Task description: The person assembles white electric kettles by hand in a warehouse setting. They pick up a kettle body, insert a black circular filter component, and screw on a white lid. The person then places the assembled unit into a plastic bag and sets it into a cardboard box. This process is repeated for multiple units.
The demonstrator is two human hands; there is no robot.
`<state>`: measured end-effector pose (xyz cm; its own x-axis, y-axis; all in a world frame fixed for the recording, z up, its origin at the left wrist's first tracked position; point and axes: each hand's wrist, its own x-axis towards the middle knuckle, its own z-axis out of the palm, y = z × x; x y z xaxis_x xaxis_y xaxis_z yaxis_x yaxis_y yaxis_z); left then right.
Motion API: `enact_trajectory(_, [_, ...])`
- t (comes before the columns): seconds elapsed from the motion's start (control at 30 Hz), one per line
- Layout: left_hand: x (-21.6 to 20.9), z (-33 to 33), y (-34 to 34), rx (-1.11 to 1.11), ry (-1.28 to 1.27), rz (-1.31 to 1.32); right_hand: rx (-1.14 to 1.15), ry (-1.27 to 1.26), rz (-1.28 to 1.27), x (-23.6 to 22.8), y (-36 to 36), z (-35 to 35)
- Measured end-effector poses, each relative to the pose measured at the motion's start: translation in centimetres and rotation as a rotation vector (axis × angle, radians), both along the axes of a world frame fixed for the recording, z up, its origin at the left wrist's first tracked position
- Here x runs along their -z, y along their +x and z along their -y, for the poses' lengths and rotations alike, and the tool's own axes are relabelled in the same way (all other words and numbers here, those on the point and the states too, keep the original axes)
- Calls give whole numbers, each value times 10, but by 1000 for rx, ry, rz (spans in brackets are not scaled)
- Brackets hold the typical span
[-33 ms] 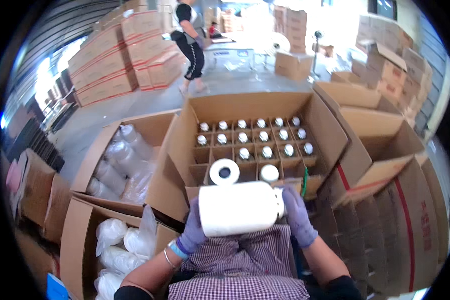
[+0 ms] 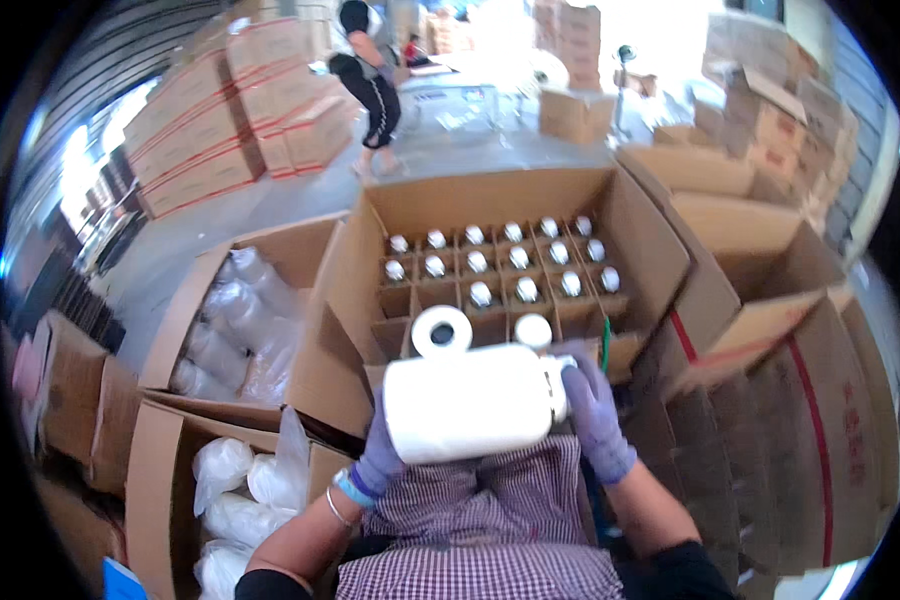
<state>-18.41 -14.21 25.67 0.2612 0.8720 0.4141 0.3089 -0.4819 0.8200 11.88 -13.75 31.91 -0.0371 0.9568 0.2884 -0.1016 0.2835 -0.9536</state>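
Hardly anything has moved since the earlier frame: the white bottle (image 2: 468, 404) and both hands sit slightly higher in the view, but the boxes have risen with them, so mostly the head seems to have tipped. The bottle lies on its side above the person's checked clothing (image 2: 490, 490), neck to the right, its far side overlapping the near edge of a big divided box (image 2: 485, 190) in this view.

Held at both ends, it seems well steadied and nearly level. The gloved left hand (image 2: 378, 450) is part-open, cupped against the base, with most fingers hidden behind it. The gloved right hand (image 2: 598, 420) is curled around the neck, though blur hides exactly how the fingertips sit. Both forearms come up from below and angle inward, wrists fairly straight.

Just beyond the bottle are a white ring (image 2: 424, 333) with a dark hole and a round white cap (image 2: 533, 331). Farther in, silver tops (image 2: 480, 294) stand in separate cells, presumably to keep them from knocking together. Boxes of clear wrapped pieces (image 2: 238, 310) and white bagged pieces (image 2: 240, 519) sit at the left, likely for easy reach.
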Motion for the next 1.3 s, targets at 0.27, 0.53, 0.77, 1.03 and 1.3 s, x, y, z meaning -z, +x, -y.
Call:
enact_trajectory(0.27, [-69, 20, 61, 312, -280, 59, 132, 735, 579, -104, -16, 31])
enact_trajectory(0.53, [-26, 54, 42, 55, -561, 770, -216, 417, 12, -87, -48, 43])
enact_trajectory(0.77, [-35, 73, -15, 32, -731, 1058, -553, 510, -150, -75, -56, 53])
enact_trajectory(1.03, [-26, 58, -43, -17, -795, 1069, -478, 581, -116, -54, -52, 21])
enact_trajectory(1.3, [-4, 84, -62, -102, -980, 1117, -710, 721, 59, -49, -78, -64])
